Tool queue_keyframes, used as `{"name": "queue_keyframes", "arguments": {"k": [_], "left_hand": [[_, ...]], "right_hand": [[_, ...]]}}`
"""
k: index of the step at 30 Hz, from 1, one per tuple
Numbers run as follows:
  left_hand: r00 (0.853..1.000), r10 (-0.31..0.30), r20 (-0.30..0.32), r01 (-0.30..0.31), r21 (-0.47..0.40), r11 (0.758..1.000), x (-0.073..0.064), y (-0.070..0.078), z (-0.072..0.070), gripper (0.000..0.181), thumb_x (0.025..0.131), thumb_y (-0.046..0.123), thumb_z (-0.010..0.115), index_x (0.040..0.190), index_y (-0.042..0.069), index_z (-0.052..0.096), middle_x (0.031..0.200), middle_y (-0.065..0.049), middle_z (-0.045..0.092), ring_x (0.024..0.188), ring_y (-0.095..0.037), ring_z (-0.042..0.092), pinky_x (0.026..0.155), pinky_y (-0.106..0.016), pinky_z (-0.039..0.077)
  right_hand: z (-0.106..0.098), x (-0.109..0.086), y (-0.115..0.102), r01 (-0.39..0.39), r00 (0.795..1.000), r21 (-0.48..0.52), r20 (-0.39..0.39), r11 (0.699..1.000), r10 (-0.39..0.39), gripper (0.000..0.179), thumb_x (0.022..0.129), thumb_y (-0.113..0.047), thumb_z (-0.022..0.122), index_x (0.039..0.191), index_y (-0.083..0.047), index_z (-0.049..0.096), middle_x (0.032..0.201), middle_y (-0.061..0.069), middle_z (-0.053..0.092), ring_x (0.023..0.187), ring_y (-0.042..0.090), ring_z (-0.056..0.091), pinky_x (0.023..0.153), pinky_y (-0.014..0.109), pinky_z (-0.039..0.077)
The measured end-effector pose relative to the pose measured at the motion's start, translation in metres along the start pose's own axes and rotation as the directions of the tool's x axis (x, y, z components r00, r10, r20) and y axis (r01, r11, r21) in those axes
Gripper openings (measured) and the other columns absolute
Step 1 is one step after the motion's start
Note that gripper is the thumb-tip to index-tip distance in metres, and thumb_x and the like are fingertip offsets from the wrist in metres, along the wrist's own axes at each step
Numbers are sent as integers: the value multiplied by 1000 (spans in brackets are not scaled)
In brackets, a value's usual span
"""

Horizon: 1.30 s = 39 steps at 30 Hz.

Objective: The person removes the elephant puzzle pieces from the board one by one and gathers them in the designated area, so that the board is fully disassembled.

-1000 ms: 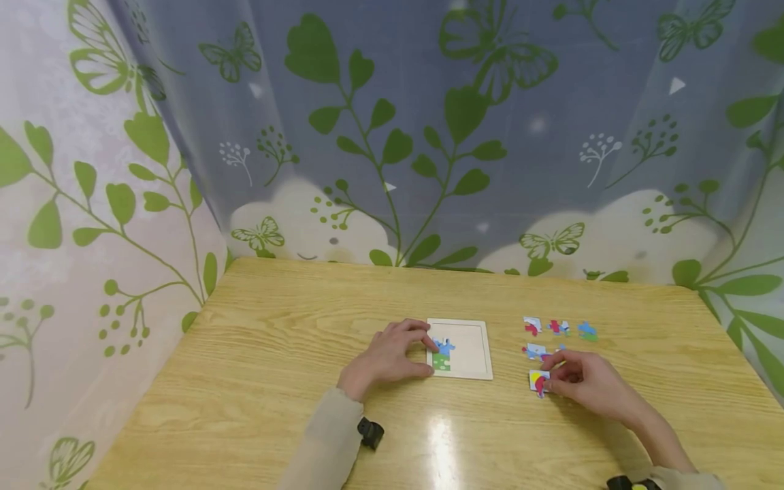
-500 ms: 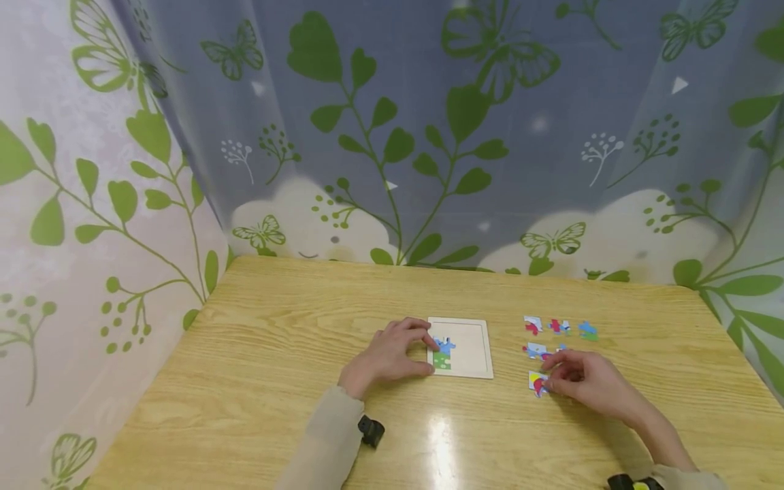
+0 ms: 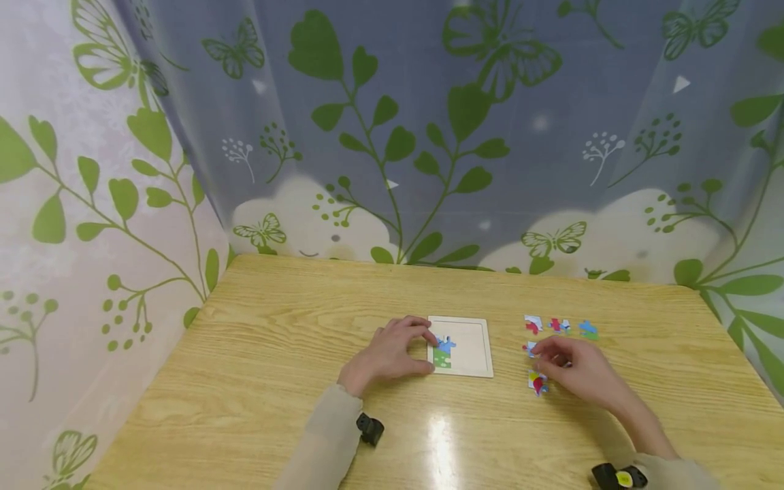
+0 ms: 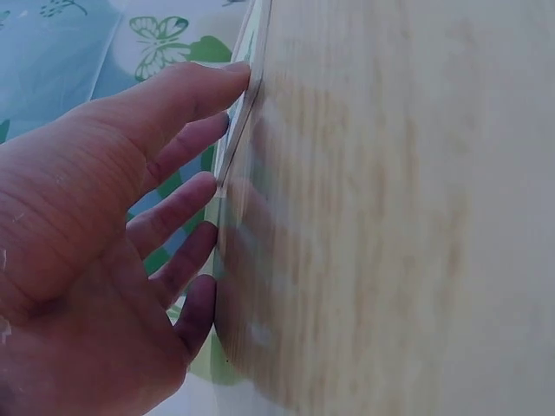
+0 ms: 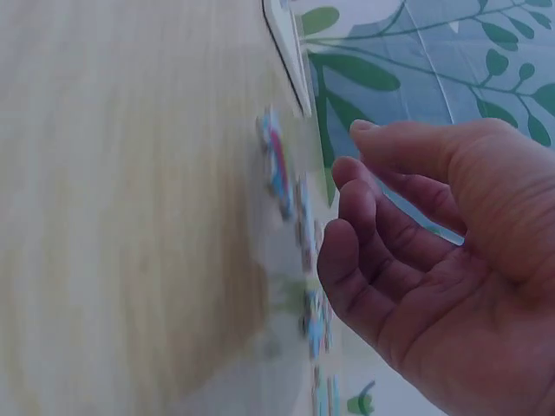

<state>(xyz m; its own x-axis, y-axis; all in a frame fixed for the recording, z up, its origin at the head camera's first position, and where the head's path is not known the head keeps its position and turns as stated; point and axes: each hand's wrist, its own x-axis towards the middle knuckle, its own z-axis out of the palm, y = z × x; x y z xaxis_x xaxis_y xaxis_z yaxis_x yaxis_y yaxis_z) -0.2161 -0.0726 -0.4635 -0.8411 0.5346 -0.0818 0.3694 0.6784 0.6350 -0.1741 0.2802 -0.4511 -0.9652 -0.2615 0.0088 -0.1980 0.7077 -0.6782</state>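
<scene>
A square puzzle tray [image 3: 471, 354] with a pale rim lies on the table, a few joined blue and green pieces [image 3: 442, 355] at its left side. My left hand [image 3: 392, 350] rests at the tray's left edge, thumb near the lower corner and index finger on the blue piece; the left wrist view shows the thumb touching the rim. My right hand [image 3: 578, 367] hovers over the loose pieces with fingers loosely curled. Nothing shows between its thumb and fingers in the right wrist view. Below its fingertips lies a yellow and red puzzle piece [image 3: 536, 382], and a blue-white piece [image 3: 529, 349] is partly covered.
Behind the right hand, a row of loose pieces holds a red-white piece [image 3: 533, 324], a red and blue piece [image 3: 559, 325] and a blue-green piece [image 3: 589, 329]. A patterned curtain [image 3: 380, 136] hangs at the wooden table's [image 3: 294, 306] back edge.
My right hand has moved slightly left and away from me, from beside the yellow and red piece to over the blue-white one. My left hand and the tray stay in place.
</scene>
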Motion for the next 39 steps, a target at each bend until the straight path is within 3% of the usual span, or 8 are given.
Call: {"name": "queue_keyframes", "arguments": {"k": [5, 10, 16, 22, 30, 39], "left_hand": [[998, 4, -61, -6, -33, 999, 3, -2, 1, 41, 90, 35, 73, 128, 20, 66, 156, -5, 47, 145, -36, 41, 115, -62, 29], [993, -5, -115, 4, -4, 1000, 7, -5, 2, 52, 88, 38, 76, 134, 17, 62, 161, -9, 42, 149, -41, 36, 117, -63, 29], [997, -37, -73, 42, 68, 997, 8, -3, 1, 71, 86, 46, 77, 147, 18, 53, 165, -9, 35, 151, -40, 31, 119, -63, 26], [996, -69, -60, 77, 130, 989, 7, 1, 0, 73, 86, 49, 75, 149, 20, 51, 165, -8, 36, 152, -38, 31, 120, -61, 27], [994, -96, -48, 102, 128, 987, 8, 4, 1, 73, 88, 50, 75, 149, 20, 50, 165, -9, 35, 152, -38, 31, 120, -61, 27], [994, -104, -40, 108, 118, 987, 7, 6, 1, 71, 89, 48, 74, 148, 18, 49, 165, -10, 35, 152, -38, 30, 121, -59, 27]], "right_hand": [[7, 11, -10, 23, 999, 37, 26, 999, -24, 16, 95, -16, 71, 109, -9, 70, 91, 1, 70, 74, 5, 62, 61, 25, 49], [17, 22, -18, 51, 998, 39, 35, 998, -53, 14, 96, -13, 69, 109, -8, 70, 91, 2, 71, 74, 8, 63, 62, 25, 50], [32, 34, -25, 90, 995, 52, 34, 995, -92, 12, 95, -14, 70, 107, -10, 71, 90, 0, 70, 75, 7, 63, 63, 25, 51], [44, 47, -36, 129, 990, 78, 51, 989, -133, 12, 96, -14, 70, 107, -9, 71, 88, 0, 70, 76, 8, 64, 63, 25, 52], [55, 64, -48, 91, 990, 93, 103, 991, -101, 12, 97, -18, 70, 106, -10, 70, 90, 1, 69, 80, 14, 63, 67, 25, 51], [64, 79, -52, 108, 984, 72, 133, 992, -117, 10, 94, -11, 71, 104, -8, 70, 88, 1, 68, 78, 12, 60, 69, 23, 49]]}}
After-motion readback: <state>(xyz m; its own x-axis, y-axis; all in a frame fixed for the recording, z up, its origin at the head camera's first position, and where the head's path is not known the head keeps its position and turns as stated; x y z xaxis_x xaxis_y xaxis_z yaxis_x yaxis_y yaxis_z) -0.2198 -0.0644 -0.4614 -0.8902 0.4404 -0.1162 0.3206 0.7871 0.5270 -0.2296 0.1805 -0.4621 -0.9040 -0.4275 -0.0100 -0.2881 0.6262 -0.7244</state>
